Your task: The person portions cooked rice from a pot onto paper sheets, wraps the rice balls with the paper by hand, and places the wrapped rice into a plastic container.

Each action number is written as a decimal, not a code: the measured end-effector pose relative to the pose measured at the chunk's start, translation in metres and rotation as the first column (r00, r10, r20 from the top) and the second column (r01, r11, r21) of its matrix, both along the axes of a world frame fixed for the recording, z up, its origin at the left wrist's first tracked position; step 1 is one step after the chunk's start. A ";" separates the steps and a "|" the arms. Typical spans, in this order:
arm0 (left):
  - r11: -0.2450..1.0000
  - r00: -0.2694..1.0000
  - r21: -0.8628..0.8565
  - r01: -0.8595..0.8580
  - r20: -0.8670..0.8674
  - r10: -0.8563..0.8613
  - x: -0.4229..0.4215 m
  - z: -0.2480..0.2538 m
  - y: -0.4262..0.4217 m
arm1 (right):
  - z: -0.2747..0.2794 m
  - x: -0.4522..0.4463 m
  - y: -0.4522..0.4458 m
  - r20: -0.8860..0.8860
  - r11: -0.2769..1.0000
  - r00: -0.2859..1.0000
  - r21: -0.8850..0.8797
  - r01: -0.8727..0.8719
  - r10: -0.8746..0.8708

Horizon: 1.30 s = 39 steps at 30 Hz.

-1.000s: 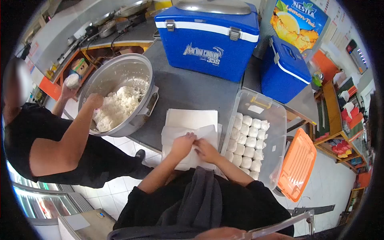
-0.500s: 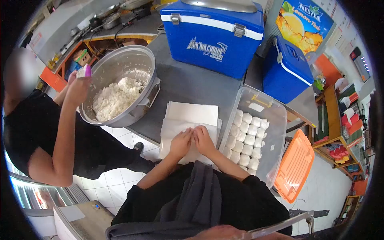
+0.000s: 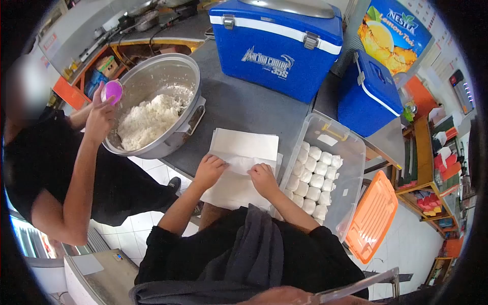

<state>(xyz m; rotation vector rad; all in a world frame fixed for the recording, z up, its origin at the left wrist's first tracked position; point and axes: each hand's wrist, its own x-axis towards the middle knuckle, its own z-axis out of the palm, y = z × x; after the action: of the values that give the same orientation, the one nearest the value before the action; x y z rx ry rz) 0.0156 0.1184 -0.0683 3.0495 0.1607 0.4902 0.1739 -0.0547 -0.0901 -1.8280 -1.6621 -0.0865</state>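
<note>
A stack of white paper sheets (image 3: pixel 247 142) lies at the front edge of the grey table. Across it, a thin sheet of paper (image 3: pixel 238 164) is stretched between my two hands. My left hand (image 3: pixel 210 171) pinches the sheet's left side, while my right hand (image 3: pixel 263 179) has its fingers closed on the right side. Just right of my right hand stands a clear plastic bin (image 3: pixel 341 152) holding rows of white paper-wrapped bundles (image 3: pixel 312 179).
To the left, a large metal pot (image 3: pixel 178 66) of white rice (image 3: pixel 152 119) sits on the table (image 3: pixel 239 104). A co-worker beside it holds a purple cup (image 3: pixel 113 91). Behind are blue coolers (image 3: pixel 272 56) (image 3: pixel 368 91). An orange lid (image 3: pixel 372 216) leans by the bin.
My hands, close together before, have moved apart, left hand leftward and right hand slightly right, with the sheet between them. The co-worker's purple cup has turned.
</note>
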 end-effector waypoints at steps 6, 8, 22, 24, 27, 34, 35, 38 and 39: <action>0.991 0.995 -0.127 -0.038 0.088 0.049 -0.007 -0.019 -0.010 | -0.003 0.005 -0.002 0.003 0.999 0.999 0.022 -0.037 0.037; 0.982 0.992 -0.182 -0.052 0.103 0.072 -0.007 -0.026 -0.011 | -0.013 0.009 0.000 0.080 0.997 0.996 0.054 -0.046 0.041; 0.985 0.998 -0.161 0.065 0.037 -0.060 -0.014 -0.003 -0.001 | 0.005 0.007 -0.010 0.043 0.998 0.997 -0.020 -0.066 0.067; 0.987 0.992 -0.138 0.080 0.105 -0.066 -0.010 0.000 -0.004 | 0.009 0.004 -0.006 0.049 0.999 0.998 0.014 -0.040 0.040; 0.989 0.984 -0.112 0.092 0.164 -0.073 -0.003 -0.005 -0.005 | 0.004 0.004 0.001 0.081 0.996 0.996 0.081 -0.044 0.038; 0.987 0.983 0.105 0.119 0.126 -0.132 -0.011 -0.011 0.000 | 0.000 0.008 -0.007 0.071 0.992 0.993 0.075 -0.102 0.096; 0.987 0.983 0.103 0.120 0.125 -0.132 -0.012 -0.010 -0.003 | -0.001 0.007 -0.009 0.080 0.993 0.991 0.036 -0.112 0.109; 0.989 0.984 0.091 0.119 0.123 -0.130 -0.010 -0.007 -0.005 | 0.000 0.008 -0.007 0.144 0.983 0.979 0.090 -0.159 0.145; 0.992 0.983 0.024 0.122 0.137 -0.124 -0.010 -0.011 -0.007 | -0.002 0.008 -0.005 0.146 0.983 0.979 0.094 -0.159 0.144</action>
<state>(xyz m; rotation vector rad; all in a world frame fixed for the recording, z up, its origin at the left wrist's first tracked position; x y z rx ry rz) 0.0056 0.1116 -0.0788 3.0021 -0.0371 0.6926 0.1820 -0.0601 -0.0923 -1.6435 -1.8514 -0.2352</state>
